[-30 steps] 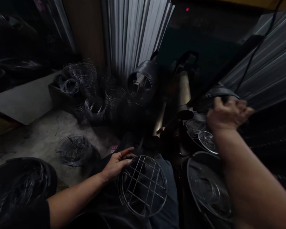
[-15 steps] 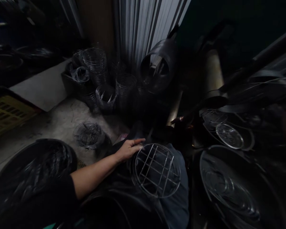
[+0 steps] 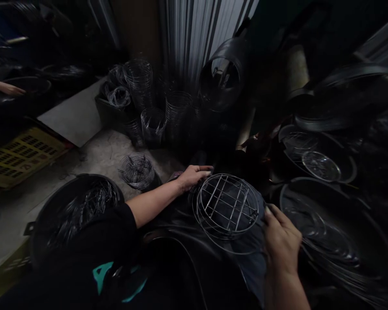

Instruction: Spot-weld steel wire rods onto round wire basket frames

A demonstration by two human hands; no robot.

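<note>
Your left hand [image 3: 190, 176] pinches the round wire grid's [image 3: 226, 206] far-left rim; your right hand [image 3: 281, 243] clamps a loose wire ring [image 3: 236, 249] on its near-right edge. Looks light and stiff, so grip the rim.

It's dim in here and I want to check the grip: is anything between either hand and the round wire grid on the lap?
Nothing visible. The left hand touches the wire grid at its left rim, and the right hand meets a thin wire ring at its right edge.
</note>
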